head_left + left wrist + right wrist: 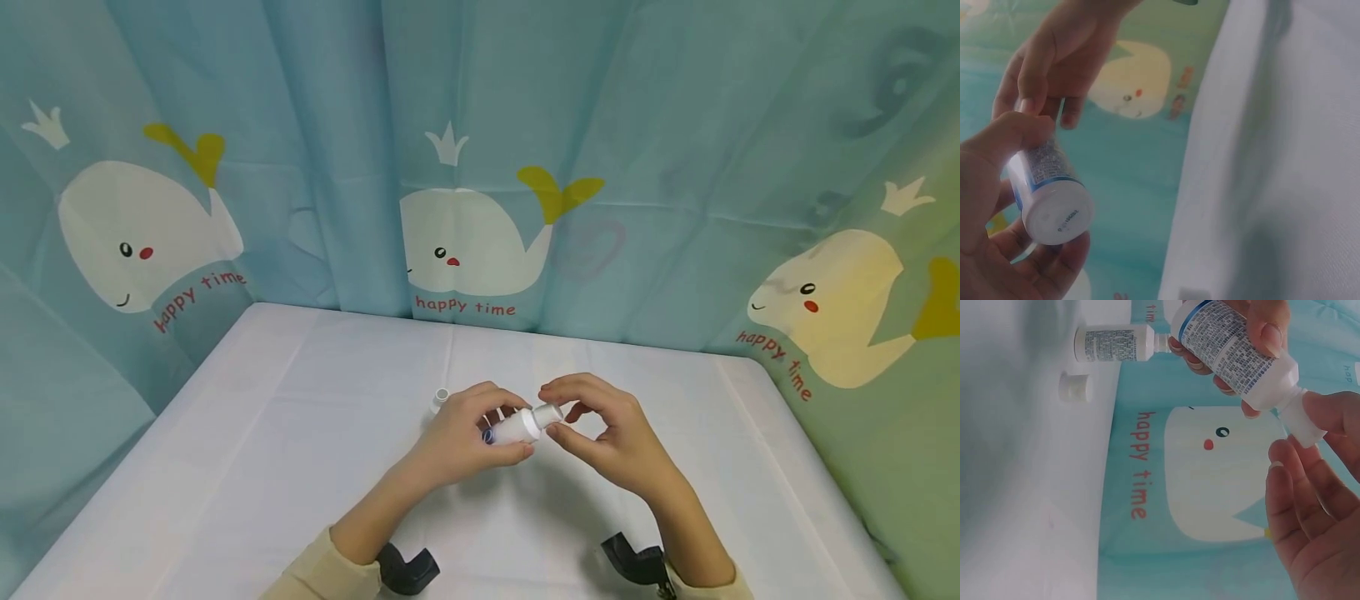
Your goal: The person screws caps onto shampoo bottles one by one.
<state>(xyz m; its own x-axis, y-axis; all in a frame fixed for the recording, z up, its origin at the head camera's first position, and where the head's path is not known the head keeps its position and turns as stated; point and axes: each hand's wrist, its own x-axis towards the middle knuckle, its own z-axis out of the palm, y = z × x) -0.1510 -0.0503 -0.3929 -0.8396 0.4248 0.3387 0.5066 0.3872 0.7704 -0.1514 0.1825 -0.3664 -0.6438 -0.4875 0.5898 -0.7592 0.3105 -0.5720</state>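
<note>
A small white bottle (pixel 512 429) with a printed label and a blue band lies tilted in my left hand (pixel 474 433), which grips its body between thumb and fingers. In the left wrist view the round base of the bottle (pixel 1058 212) faces the camera. My right hand (pixel 617 429) pinches the white cap (pixel 548 415) at the bottle's neck; in the right wrist view thumb and fingertips meet the cap (pixel 1300 419) while the other fingers extend away. A second white bottle (pixel 1116 344) stands upright behind my left hand, its narrow neck uncapped.
A loose white cap (pixel 1075 389) sits on the white tabletop (pixel 300 467) near the second bottle. Behind the table's far edge hangs a blue-green curtain (pixel 322 183) printed with whales. Dark wrist mounts (pixel 408 571) sit at both wrists.
</note>
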